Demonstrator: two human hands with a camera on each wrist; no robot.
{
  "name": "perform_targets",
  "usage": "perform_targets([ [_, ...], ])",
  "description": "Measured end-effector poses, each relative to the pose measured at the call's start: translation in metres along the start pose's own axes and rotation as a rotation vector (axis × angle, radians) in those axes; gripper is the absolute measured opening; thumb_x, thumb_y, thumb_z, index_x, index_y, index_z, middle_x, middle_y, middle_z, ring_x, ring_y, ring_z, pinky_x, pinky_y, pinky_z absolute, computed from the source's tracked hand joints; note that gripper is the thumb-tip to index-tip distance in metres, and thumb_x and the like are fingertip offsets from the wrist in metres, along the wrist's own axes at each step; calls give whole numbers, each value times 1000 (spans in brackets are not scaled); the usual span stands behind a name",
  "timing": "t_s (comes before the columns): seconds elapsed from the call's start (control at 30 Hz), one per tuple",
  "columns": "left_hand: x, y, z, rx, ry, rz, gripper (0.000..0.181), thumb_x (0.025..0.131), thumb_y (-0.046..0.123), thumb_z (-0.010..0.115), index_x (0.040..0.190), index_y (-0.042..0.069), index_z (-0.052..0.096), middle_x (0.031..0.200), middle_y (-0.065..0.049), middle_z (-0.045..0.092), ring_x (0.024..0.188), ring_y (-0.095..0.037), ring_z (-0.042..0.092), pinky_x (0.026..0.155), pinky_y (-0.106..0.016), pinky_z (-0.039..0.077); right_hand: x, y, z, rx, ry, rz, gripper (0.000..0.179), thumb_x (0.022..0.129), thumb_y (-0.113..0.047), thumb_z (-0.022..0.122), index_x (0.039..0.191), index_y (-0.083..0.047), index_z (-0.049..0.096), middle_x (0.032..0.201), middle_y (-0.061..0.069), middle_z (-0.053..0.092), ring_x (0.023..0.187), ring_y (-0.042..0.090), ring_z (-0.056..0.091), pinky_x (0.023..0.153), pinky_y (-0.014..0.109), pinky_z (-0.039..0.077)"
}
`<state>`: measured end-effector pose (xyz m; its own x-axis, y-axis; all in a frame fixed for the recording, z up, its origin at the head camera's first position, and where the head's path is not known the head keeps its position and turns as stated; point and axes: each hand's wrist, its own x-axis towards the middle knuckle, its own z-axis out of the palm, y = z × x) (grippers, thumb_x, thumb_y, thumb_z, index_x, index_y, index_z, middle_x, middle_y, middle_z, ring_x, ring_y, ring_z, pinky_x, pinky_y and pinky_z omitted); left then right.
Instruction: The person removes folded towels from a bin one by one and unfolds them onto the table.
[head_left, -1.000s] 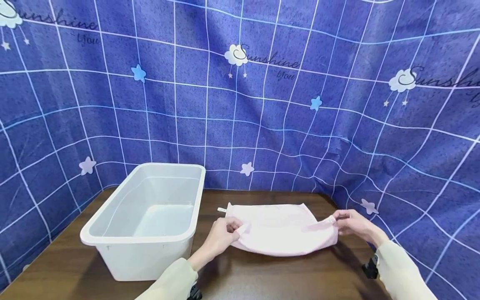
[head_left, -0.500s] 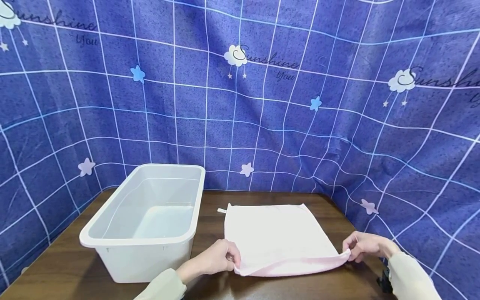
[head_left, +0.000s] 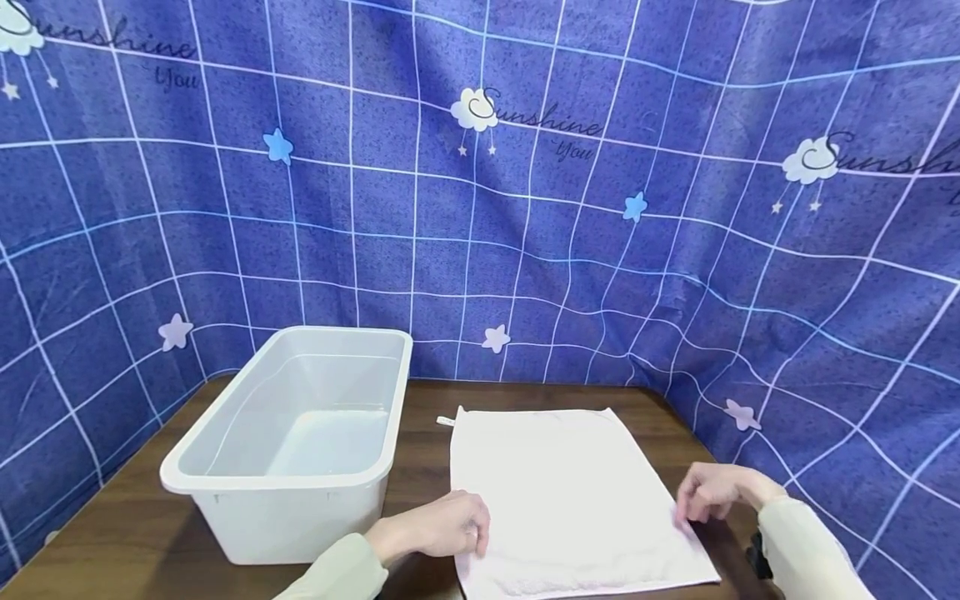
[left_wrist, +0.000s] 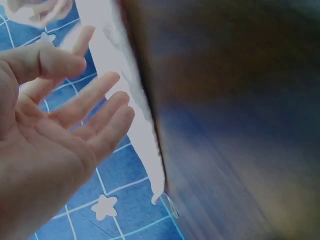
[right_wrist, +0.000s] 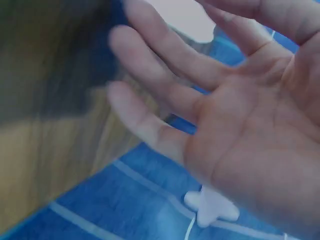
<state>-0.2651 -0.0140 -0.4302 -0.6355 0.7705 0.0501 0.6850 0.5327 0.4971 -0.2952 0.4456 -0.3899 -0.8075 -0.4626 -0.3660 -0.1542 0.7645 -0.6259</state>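
Observation:
A pale pink, nearly white towel lies spread flat on the brown table, with a small label at its far left corner. My left hand is over the towel's left edge, and the left wrist view shows its fingers apart and loosely bent, with nothing held. At the opposite edge is my right hand, slightly blurred in the head view. In the right wrist view its palm faces the camera and its fingers are spread and relaxed, holding nothing. Whether either hand touches the towel is unclear.
A white plastic tub stands to the left of the towel, close to my left forearm. Blue grid-patterned fabric with clouds and stars hangs behind and beside the wooden table.
The towel's near edge, earlier raised and pinched by both hands, came toward me and now lies down on the table. Both hands have let go of its corners.

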Motion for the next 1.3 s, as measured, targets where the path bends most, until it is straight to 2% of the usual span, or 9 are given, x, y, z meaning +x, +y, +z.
perform_targets([
  [0.07, 4, 0, 2, 58, 0, -3, 12, 84, 17, 65, 95, 18, 71, 116, 6, 65, 118, -15, 51, 102, -39, 42, 13, -6, 1, -68, 90, -139, 25, 74, 2, 61, 95, 14, 66, 65, 3, 59, 57, 1, 44, 46, 17, 33],
  [0.2, 10, 2, 6, 114, -45, -49, 49, 83, 38, 70, 127, 17, 60, 140, -4, 55, 139, -34, 37, 110, -54, 34, 42, -15, 10, -293, 309, -310, 37, 77, -6, 69, 108, 12, 62, 91, 22, 67, 79, 18, 62, 68, 29, 50],
  [0.27, 11, 5, 8, 123, -71, -77, 62, 81, 43, 71, 135, 18, 54, 148, -9, 48, 142, -40, 31, 112, -59, 28, 54, -19, 15, -340, 338, -279, 49, 77, -13, 73, 118, 11, 59, 113, 30, 63, 105, 38, 61, 88, 45, 49],
  [0.33, 11, 7, 8, 111, -92, -109, 69, 79, 44, 73, 140, 19, 50, 152, -13, 41, 143, -44, 27, 113, -60, 24, 62, -22, 20, -339, 320, -217, 60, 78, -18, 74, 127, 10, 54, 132, 38, 50, 125, 55, 44, 101, 60, 37],
  [0.43, 12, 7, 8, 97, -114, -158, 74, 78, 45, 74, 143, 20, 48, 155, -17, 34, 143, -48, 23, 114, -61, 22, 72, -24, 24, -307, 290, -145, 65, 82, -20, 73, 133, 11, 48, 138, 47, 35, 130, 63, 28, 105, 69, 25],
  [0.63, 18, 1, 5, 143, -139, -175, 79, 75, 45, 76, 145, 21, 45, 156, -16, 32, 144, -46, 22, 116, -57, 22, 84, -24, 26, -265, 303, -77, 64, 84, -20, 70, 134, 12, 46, 138, 52, 26, 132, 65, 20, 106, 70, 21],
  [0.77, 23, -3, 1, 132, -140, -170, 79, 76, 42, 77, 144, 19, 46, 155, -14, 35, 145, -43, 23, 117, -55, 20, 95, -31, 22, -286, 337, -43, 64, 84, -19, 70, 133, 13, 46, 136, 48, 36, 130, 62, 29, 107, 66, 26],
  [1.03, 36, -6, 1, 114, -108, -211, 77, 82, 49, 70, 147, 20, 41, 157, -18, 30, 147, -45, 16, 117, -59, 17, 145, -60, 24, -279, 422, -82, 63, 91, -23, 60, 140, 11, 39, 140, 42, 37, 134, 61, 24, 110, 67, 21],
  [1.3, 35, 1, 3, 82, -151, -291, 84, 77, 49, 74, 149, 26, 37, 161, -19, 17, 148, -45, 8, 117, -61, 14, 174, -66, 35, -349, 421, 212, 63, 94, -39, 50, 145, -2, 39, 151, 37, 24, 138, 59, 20, 100, 78, 21],
])
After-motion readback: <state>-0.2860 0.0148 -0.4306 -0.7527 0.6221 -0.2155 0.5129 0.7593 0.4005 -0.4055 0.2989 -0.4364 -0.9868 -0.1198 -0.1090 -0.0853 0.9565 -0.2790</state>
